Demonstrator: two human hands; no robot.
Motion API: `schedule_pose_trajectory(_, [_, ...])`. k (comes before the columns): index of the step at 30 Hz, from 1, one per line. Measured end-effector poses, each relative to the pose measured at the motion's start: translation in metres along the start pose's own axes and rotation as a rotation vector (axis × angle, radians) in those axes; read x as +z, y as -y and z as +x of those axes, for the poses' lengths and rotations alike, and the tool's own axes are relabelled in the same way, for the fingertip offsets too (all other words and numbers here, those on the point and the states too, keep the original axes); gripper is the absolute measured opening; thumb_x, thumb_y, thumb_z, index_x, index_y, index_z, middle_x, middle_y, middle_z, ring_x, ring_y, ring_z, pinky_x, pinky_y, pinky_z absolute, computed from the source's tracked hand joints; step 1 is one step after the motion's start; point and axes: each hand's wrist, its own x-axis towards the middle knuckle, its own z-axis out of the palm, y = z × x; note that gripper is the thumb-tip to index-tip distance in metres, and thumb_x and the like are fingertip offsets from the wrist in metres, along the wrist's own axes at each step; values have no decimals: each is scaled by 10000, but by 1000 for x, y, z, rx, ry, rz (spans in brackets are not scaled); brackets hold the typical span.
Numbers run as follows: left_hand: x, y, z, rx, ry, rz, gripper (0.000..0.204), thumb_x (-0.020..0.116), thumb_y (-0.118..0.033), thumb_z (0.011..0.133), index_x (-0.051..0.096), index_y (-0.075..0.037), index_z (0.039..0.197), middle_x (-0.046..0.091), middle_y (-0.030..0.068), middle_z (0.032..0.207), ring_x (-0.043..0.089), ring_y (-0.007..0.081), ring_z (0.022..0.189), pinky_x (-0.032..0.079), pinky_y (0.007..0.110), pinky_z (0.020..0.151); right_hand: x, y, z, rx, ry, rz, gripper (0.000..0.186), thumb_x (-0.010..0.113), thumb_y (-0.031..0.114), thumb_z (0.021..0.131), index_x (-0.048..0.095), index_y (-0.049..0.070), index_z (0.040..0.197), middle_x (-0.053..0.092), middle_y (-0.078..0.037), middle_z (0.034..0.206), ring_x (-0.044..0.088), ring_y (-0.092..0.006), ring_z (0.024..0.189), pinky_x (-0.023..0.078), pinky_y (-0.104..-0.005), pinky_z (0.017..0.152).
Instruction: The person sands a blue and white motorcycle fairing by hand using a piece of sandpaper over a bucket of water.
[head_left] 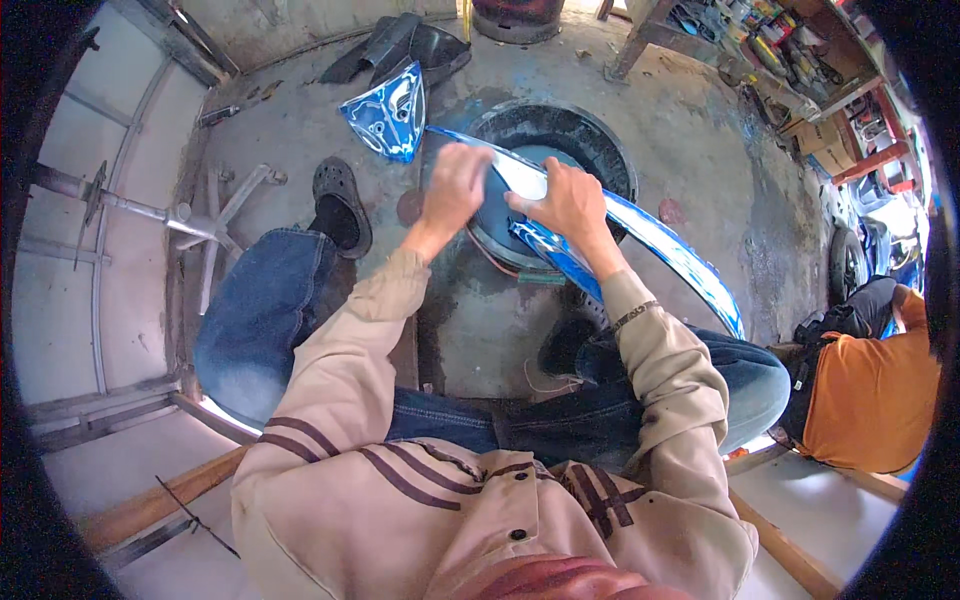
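A long, curved blue-and-white panel [665, 238], which looks like a motorcycle body panel, lies slantwise over a dark round tub [618, 165] of cloudy water. My right hand [572, 208] is closed on it near the middle, the thumb across its white face. Close to the panel's far left end is my left hand [458, 190], its fingers curled and slightly blurred. Whatever they hold, if anything, is hidden. Below the right hand, a second blue strip [560, 255] slopes from the tub toward my right knee; whether it joins the panel I cannot tell.
A blue-and-white triangular panel [388, 115] rests on the concrete left of the tub, beside dark plastic pieces [405, 50]. A metal stand [215, 215] is at left. A cluttered shelf [770, 50] stands far right. Someone in an orange shirt [870, 395] is close at right.
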Motion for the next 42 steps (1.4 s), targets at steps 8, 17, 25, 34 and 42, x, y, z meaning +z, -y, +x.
schedule_pose_trajectory(8, [-5, 6, -1, -13, -1, 23, 133, 716, -27, 979, 721, -81, 1100, 739, 124, 1039, 697, 374, 1030, 512, 492, 976, -1, 2, 1, -20, -27, -3, 773, 814, 701, 754, 733, -36, 973, 779, -257, 893, 776, -440, 842, 610, -541, 792])
schedule_pose_trajectory(17, [-4, 5, -5, 109, 24, 15, 113, 730, -59, 991, 739, -82, 1101, 776, 89, 1093, 710, 348, 1096, 509, 455, 1021, -1, 4, 2, -11, -23, -4, 779, 821, 711, 746, 726, -34, 954, 774, -250, 878, 773, -441, 821, 610, -547, 770])
schedule_pose_trajectory(25, [5, 1, -13, 63, -44, 110, 144, 689, -36, 986, 723, -110, 1105, 768, 42, 1056, 721, 281, 1031, 432, 517, 1113, 1, 3, 4, -38, -23, -2, 786, 819, 721, 752, 730, -32, 962, 780, -250, 905, 777, -437, 856, 613, -544, 794])
schedule_pose_trajectory(34, [-1, 5, -2, 144, 4, 95, 141, 699, -59, 996, 705, -122, 1122, 744, 38, 1047, 701, 246, 1036, 446, 457, 1002, -2, 3, 2, -4, 3, -12, 814, 830, 731, 749, 736, -38, 1000, 783, -248, 912, 779, -435, 871, 610, -540, 801])
schedule_pose_trajectory(42, [-2, 8, -3, 99, 31, 186, 211, 740, -47, 969, 725, -119, 1167, 749, 99, 1095, 692, 319, 1070, 475, 461, 985, 4, 0, 1, -37, -48, -2, 818, 830, 737, 746, 736, -41, 982, 779, -263, 905, 777, -438, 841, 612, -533, 780])
